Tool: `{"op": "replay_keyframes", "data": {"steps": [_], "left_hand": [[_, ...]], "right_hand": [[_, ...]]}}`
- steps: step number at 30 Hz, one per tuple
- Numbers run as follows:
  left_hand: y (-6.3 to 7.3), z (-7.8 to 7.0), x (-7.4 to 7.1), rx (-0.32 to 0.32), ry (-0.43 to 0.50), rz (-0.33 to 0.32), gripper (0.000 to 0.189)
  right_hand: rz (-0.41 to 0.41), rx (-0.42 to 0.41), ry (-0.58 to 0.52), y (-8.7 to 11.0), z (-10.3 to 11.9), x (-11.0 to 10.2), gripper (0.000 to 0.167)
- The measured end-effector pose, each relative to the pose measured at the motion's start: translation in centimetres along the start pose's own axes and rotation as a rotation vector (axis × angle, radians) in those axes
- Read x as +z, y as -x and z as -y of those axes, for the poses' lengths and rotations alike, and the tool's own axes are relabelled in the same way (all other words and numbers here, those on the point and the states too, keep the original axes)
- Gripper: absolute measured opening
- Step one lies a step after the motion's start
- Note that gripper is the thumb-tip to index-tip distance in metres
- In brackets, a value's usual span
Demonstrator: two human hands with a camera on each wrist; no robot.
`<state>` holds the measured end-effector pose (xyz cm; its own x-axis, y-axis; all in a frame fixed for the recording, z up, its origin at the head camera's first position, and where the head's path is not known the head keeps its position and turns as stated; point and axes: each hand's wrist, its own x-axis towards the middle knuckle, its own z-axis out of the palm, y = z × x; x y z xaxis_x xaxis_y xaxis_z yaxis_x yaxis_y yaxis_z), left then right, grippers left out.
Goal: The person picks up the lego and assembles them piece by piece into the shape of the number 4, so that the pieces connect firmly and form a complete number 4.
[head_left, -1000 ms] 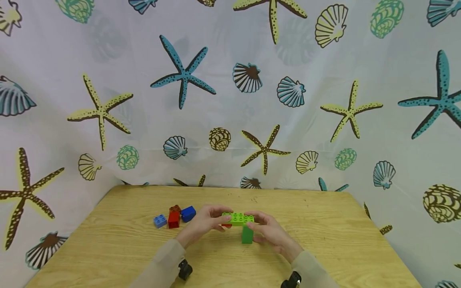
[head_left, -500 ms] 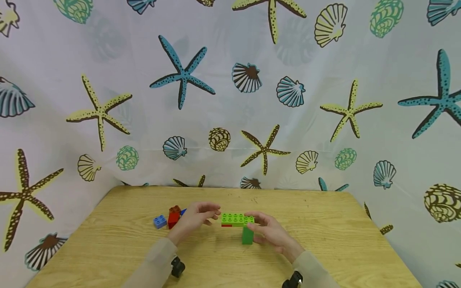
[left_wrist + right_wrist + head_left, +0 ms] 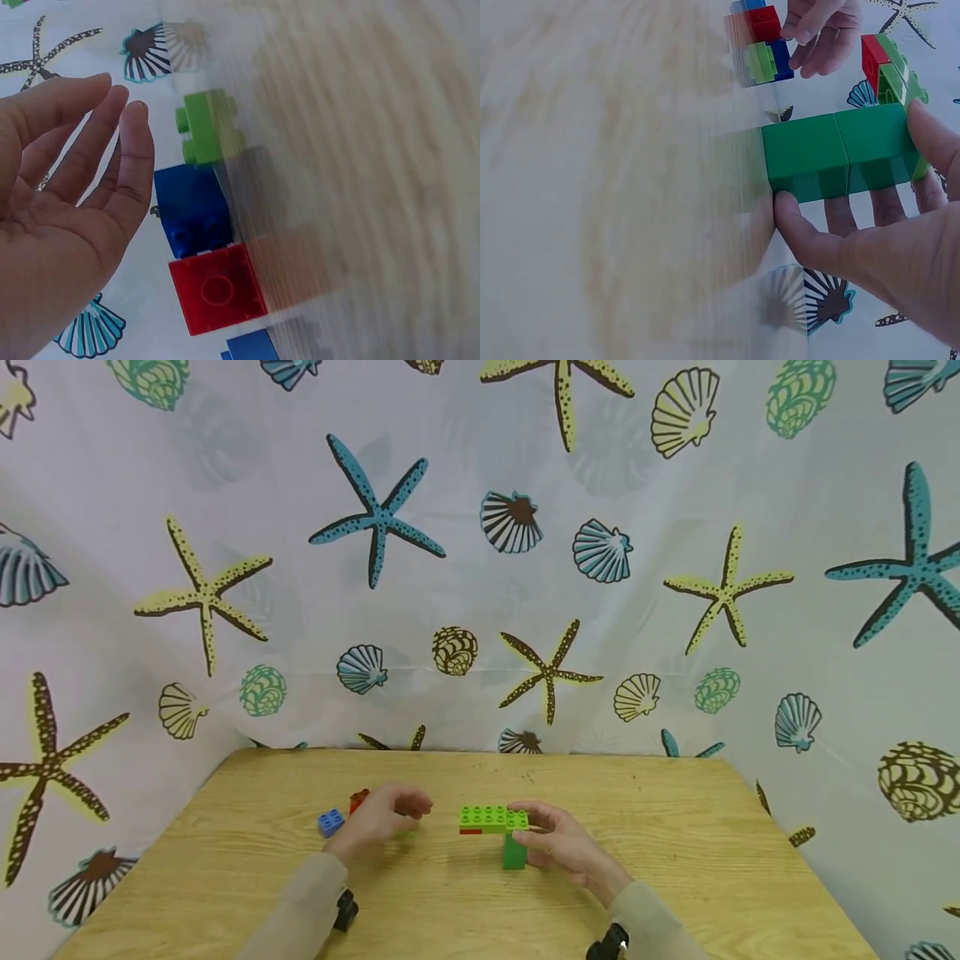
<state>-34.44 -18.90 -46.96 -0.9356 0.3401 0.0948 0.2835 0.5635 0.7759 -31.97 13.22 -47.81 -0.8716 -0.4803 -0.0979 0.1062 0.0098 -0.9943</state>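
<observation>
Grasping with the right grip (image 3: 558, 841) the dark green tower (image 3: 840, 150), standing upright on the surface (image 3: 712, 835) and carrying lime-green bricks (image 3: 483, 818) across the top, reaching out leftward, with a red brick (image 3: 471, 832) under the far end. Holding nothing in the left grip (image 3: 381, 817), released, with fingers loosely bent, near a small lime brick (image 3: 204, 127), a dark blue block (image 3: 193, 206) and a red block (image 3: 217, 289).
</observation>
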Motion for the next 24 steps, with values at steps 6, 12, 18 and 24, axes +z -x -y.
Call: {"op": "replay_keyframes", "data": {"steps": [6,12,18,24], "left_hand": [[0.15,0.36,-0.14,-0.06,-0.046,0.001,0.031],[-0.09,0.79,0.13,-0.096,-0.126,-0.033,0.034],[-0.03,0.93,0.2,-0.125,-0.137,-0.029,0.038],[-0.02,1.0,0.46,-0.176,-0.104,0.006,0.042]], "right_hand": [[0.001,0.003,0.003,-0.09,-0.19,0.02,0.055],[0.009,-0.002,-0.005,-0.12,-0.22,0.0,0.058],[-0.005,0.012,-0.01,-0.1,-0.31,-0.05,0.053],[0.0,0.015,-0.027,-0.18,-0.37,-0.12,0.054]]}}
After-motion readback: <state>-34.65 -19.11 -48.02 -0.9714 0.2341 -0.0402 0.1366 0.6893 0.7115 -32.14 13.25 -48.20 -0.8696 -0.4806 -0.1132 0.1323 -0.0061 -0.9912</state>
